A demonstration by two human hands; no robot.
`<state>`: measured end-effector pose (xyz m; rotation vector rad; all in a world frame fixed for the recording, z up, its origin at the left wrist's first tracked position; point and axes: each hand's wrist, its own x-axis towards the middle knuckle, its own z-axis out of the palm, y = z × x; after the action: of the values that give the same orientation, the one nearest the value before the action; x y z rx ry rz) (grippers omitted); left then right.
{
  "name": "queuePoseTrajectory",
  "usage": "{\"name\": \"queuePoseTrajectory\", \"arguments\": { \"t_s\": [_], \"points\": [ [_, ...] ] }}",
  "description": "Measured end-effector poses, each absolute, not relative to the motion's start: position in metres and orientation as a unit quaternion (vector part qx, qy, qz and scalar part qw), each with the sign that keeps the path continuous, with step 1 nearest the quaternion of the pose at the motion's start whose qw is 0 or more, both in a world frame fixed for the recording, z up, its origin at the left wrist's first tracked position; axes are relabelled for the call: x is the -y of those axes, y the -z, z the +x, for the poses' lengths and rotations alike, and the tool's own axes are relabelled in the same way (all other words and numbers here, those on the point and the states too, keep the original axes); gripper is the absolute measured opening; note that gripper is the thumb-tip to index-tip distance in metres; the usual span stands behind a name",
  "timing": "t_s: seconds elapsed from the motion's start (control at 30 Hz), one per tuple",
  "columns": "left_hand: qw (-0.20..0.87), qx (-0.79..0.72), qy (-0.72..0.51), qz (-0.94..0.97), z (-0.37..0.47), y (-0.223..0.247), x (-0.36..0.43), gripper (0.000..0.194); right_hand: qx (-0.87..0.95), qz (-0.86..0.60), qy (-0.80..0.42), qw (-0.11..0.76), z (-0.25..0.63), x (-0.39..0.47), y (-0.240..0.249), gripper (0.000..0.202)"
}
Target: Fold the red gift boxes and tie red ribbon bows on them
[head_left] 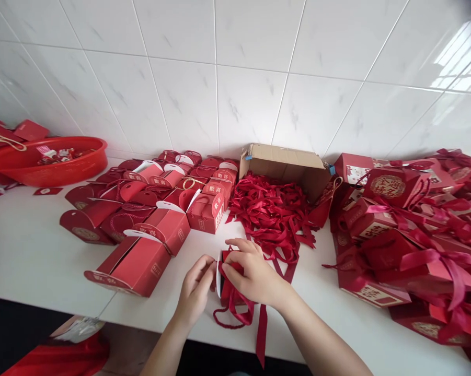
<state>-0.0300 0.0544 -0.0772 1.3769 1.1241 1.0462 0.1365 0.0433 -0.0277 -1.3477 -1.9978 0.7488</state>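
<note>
A small red gift box stands near the front edge of the white table, between my two hands. My left hand pinches the box's white-edged flap from the left side. Over the top curls my right hand, closed on a red ribbon where it crosses the box; the fingertips are partly hidden. A twisted red cord handle loops down in front. One long ribbon tail hangs past the table's edge.
Behind my hands, red ribbons spill from a cardboard box. Rows of folded red boxes stand to the left, near a red basin. Bow-tied boxes are piled on the right. A tiled wall closes the back.
</note>
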Motion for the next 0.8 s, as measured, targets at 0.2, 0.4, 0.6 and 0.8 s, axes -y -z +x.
{"name": "queuePoseTrajectory", "arguments": {
  "t_s": [0.2, 0.4, 0.6, 0.8],
  "points": [
    [0.220, -0.689, -0.165, 0.670, -0.068, 0.089, -0.060, 0.022, 0.645, -0.560, -0.274, 0.442, 0.180, -0.022, 0.048, 0.031],
    [0.183, -0.755, -0.056, 0.627, -0.115, 0.089, -0.047, 0.022, 0.557, -0.586, -0.446, 0.383, 0.204, 0.031, 0.084, 0.038],
    [0.303, -0.662, -0.232, 0.645, -0.108, 0.086, -0.025, 0.032, 0.469, -0.556, -0.610, 0.313, 0.184, 0.059, 0.104, 0.066],
    [0.495, -0.563, -0.237, 0.618, -0.061, 0.093, -0.010, 0.051, 0.425, -0.620, -0.579, 0.316, 0.181, 0.051, 0.103, 0.083]
  ]
}}
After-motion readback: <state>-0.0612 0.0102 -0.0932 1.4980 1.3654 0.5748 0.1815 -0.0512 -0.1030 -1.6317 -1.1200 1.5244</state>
